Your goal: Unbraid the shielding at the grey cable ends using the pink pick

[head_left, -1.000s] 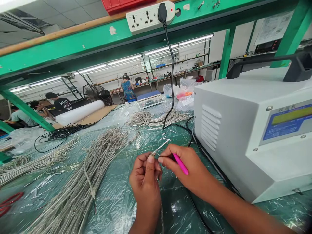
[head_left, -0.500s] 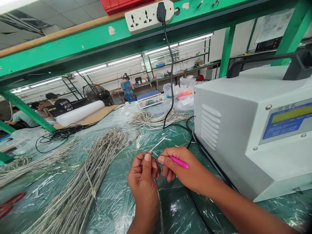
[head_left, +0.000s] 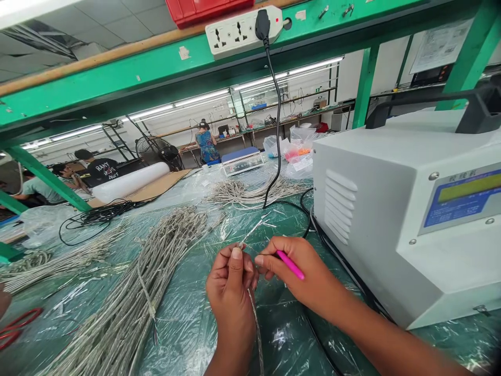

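Above the clear plastic sheet (head_left: 188,334) that covers the green desk, the end of one braided cable (head_left: 242,243) stands between the two hands, and its long tail falls down past the left hand (head_left: 230,297). The left fingers (head_left: 218,277) are curled closed and the thumb presses against them, so they pinch the cable just below its thin tip. The right hand (head_left: 303,274) comes from the side. Its fingers (head_left: 270,256) are bent and hold a slim pink stick (head_left: 290,265), and the fingertips are very close to the cable tip, but it is not possible to tell if they touch it. In my judgement this close grip is good for fine work: the hands are near each other, so the thin end can stay steady.

Left of the hands lies a large bundle of braided cables (head_left: 129,297), and red-handled scissors (head_left: 18,326) lie farther, at the edge of the view. On the right stands a white machine (head_left: 391,219) with a blue display panel (head_left: 464,201), and a black cord (head_left: 310,222) runs beside it. Farther back are a second cable bundle (head_left: 250,194) and a digital bench scale (head_left: 241,161). A power strip (head_left: 242,32) is fixed on the green frame above, and one co-worker (head_left: 97,169) sits far away.
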Demonstrator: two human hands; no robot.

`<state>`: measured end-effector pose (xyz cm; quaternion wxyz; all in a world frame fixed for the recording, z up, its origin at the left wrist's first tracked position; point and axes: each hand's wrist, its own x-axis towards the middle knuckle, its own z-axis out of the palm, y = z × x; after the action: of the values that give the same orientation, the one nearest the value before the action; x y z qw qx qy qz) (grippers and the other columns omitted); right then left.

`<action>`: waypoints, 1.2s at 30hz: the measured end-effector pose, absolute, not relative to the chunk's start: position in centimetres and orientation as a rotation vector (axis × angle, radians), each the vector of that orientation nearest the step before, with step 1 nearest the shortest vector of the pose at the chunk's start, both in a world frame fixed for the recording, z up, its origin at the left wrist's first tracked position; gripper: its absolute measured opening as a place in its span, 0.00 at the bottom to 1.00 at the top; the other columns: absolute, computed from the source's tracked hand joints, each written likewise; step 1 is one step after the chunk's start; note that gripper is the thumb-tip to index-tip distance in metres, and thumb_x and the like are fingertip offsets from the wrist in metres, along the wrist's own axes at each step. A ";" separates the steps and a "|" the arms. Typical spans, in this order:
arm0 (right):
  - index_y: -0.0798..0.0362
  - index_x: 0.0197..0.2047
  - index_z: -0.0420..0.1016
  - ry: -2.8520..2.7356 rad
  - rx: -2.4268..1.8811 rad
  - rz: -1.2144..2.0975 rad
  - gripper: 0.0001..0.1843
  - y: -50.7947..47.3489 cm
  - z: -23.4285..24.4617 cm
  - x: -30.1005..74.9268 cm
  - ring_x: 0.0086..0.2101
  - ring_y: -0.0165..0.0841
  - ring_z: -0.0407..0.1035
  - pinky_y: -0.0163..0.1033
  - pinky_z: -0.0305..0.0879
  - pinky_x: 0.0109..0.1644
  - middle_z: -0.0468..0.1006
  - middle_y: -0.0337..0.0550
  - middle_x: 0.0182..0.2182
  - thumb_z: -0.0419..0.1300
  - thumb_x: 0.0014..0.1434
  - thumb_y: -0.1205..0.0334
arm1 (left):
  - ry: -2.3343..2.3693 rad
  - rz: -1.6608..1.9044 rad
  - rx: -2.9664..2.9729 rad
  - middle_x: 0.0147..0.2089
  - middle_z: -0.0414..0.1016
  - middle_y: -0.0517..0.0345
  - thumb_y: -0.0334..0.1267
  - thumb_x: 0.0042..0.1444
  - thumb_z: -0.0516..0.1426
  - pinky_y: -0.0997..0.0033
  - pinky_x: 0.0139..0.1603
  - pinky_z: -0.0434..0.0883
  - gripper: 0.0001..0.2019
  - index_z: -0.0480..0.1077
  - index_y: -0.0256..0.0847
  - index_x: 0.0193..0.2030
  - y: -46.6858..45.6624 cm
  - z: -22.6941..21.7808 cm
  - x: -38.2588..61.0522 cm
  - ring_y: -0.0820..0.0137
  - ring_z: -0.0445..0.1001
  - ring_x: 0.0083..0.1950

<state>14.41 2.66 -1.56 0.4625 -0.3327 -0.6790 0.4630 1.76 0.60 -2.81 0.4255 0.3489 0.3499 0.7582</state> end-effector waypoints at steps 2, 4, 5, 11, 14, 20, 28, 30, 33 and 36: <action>0.54 0.33 0.77 -1.733 -0.813 1.125 0.15 2.6 -1.4 14.5 0.31 0.32 0.74 0.34 0.66 0.34 0.79 0.40 0.28 0.56 0.67 0.55 | 0.879 1.895 0.873 0.21 0.63 0.67 0.41 0.58 0.63 0.81 0.19 0.58 0.08 0.72 0.38 0.36 0.7 -2.9 1.7 0.81 0.54 0.18; 0.53 0.34 0.77 -1.802 -0.820 1.102 0.16 2.4 -1.2 14.6 0.32 0.31 0.74 0.34 0.66 0.35 0.79 0.40 0.29 0.54 0.69 0.56 | 0.880 1.896 0.877 0.21 0.63 0.67 0.41 0.58 0.63 0.81 0.19 0.57 0.08 0.72 0.38 0.36 0.7 -2.9 1.6 0.81 0.53 0.19; 0.53 0.34 0.77 -1.830 -0.829 1.088 0.16 2.4 -1.1 14.7 0.32 0.31 0.74 0.34 0.65 0.36 0.79 0.40 0.29 0.53 0.69 0.57 | 0.882 1.896 0.876 0.21 0.63 0.67 0.41 0.58 0.63 0.81 0.19 0.57 0.08 0.72 0.38 0.36 0.7 -2.9 1.6 0.81 0.53 0.19; 0.53 0.30 0.74 -1.850 -0.910 1.032 0.12 2.2 -0.5 15.0 0.29 0.31 0.72 0.33 0.63 0.34 0.78 0.38 0.26 0.57 0.65 0.61 | 0.900 1.914 0.853 0.21 0.64 0.66 0.40 0.58 0.62 0.81 0.20 0.58 0.08 0.72 0.37 0.35 0.6 -2.7 1.7 0.82 0.54 0.19; 0.53 0.27 0.72 -1.826 -0.948 1.016 0.11 2.4 -0.4 15.1 0.27 0.30 0.70 0.33 0.62 0.32 0.76 0.37 0.24 0.60 0.62 0.63 | 0.884 1.920 0.846 0.21 0.62 0.66 0.39 0.59 0.62 0.81 0.20 0.57 0.08 0.72 0.37 0.35 0.7 -2.6 1.6 0.82 0.53 0.19; 0.54 0.27 0.75 -1.875 -0.981 1.031 0.07 3.2 -0.8 15.7 0.27 0.30 0.71 0.33 0.62 0.31 0.78 0.37 0.24 0.62 0.58 0.66 | 0.879 1.939 0.847 0.22 0.63 0.66 0.40 0.59 0.62 0.80 0.20 0.57 0.08 0.72 0.36 0.37 1.0 -2.8 1.3 0.81 0.52 0.19; 0.53 0.28 0.76 -1.832 -1.077 0.930 0.09 3.9 -1.3 16.4 0.27 0.33 0.73 0.35 0.66 0.32 0.78 0.39 0.24 0.60 0.60 0.64 | 0.891 1.941 0.830 0.23 0.64 0.65 0.40 0.59 0.62 0.80 0.20 0.57 0.08 0.72 0.37 0.37 0.7 -2.4 1.3 0.81 0.53 0.20; 0.53 0.30 0.77 -1.724 -1.090 0.859 0.11 3.9 -1.1 16.4 0.29 0.34 0.75 0.37 0.68 0.34 0.79 0.40 0.27 0.58 0.63 0.61 | 0.888 1.940 0.834 0.22 0.63 0.66 0.40 0.59 0.62 0.80 0.21 0.57 0.08 0.72 0.37 0.37 0.7 -2.4 1.4 0.81 0.53 0.20; 0.52 0.37 0.78 -1.499 -1.016 0.813 0.16 3.7 -0.7 16.3 0.34 0.36 0.77 0.38 0.71 0.36 0.81 0.43 0.33 0.54 0.68 0.53 | 0.885 1.946 0.834 0.21 0.62 0.67 0.40 0.59 0.62 0.81 0.20 0.56 0.08 0.72 0.37 0.36 0.7 -2.3 1.5 0.81 0.53 0.20; 0.51 0.46 0.78 -1.440 -0.963 0.765 0.18 3.3 -0.3 16.2 0.39 0.38 0.78 0.38 0.73 0.38 0.82 0.44 0.37 0.53 0.69 0.49 | 0.888 1.947 0.817 0.21 0.62 0.67 0.40 0.58 0.63 0.81 0.20 0.57 0.08 0.73 0.37 0.36 0.6 -2.3 1.6 0.81 0.53 0.19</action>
<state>16.20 3.25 -0.32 0.5843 -0.4126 -0.6171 0.3280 1.57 0.62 -2.26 0.4126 0.3248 0.3532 0.7743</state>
